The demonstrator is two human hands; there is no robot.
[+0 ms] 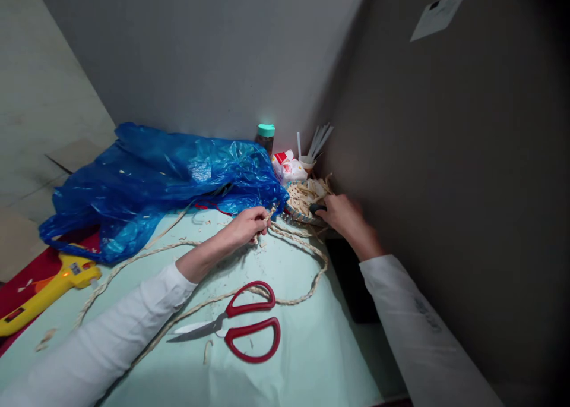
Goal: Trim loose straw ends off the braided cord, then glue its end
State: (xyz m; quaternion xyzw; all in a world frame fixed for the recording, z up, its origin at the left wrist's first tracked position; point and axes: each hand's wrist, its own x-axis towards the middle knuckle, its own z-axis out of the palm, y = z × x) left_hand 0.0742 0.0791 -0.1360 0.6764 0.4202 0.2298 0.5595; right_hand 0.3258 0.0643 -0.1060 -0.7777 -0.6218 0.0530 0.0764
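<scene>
Pale braided straw cord [317, 276] loops across the table, and one end is pinched in my left hand [250, 224]. My right hand [344, 215] is closed on a small black object [315, 208] at the edge of a small woven basket [299, 215]. The rest of that object is hidden, so its kind is unclear. Straw strips [307, 192] lie inside the basket. In front of my hands lie red-handled scissors [252, 309], blades parted and pointing left, with the cord passing under the upper handle.
A crumpled blue plastic bag [178, 169] spreads along the back left. Beside it lies a yellow glue gun [53, 285] with an orange light. A green-lidded jar [266, 132], a red-and-white packet [288, 167] and a cup of white sticks [308, 160] stand by the wall. A black flat object [351, 282] lies right.
</scene>
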